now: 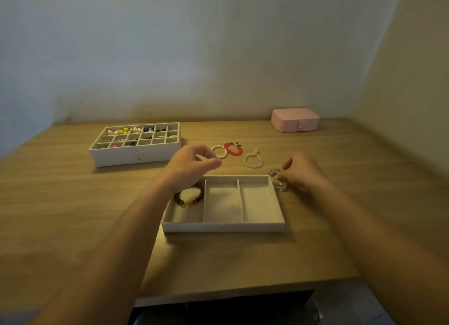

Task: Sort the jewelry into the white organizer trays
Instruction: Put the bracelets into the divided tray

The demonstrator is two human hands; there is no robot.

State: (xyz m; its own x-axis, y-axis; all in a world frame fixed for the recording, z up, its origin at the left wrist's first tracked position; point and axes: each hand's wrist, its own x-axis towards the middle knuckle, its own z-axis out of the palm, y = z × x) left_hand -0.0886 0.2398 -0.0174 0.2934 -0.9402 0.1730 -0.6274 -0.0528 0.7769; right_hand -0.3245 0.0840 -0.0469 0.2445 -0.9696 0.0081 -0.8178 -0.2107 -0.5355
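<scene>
A person's right hand curls its fingers onto a pale pink beaded bracelet lying on the desk at the far right corner of the three-compartment white tray. The left hand hovers loosely curled above the tray, holding nothing.

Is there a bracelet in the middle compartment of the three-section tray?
No, the tray's middle compartment holds nothing; only the left compartment holds a dark beaded bracelet.

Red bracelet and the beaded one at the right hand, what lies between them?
A pale white bracelet lies between them, shown in the head view.
</scene>
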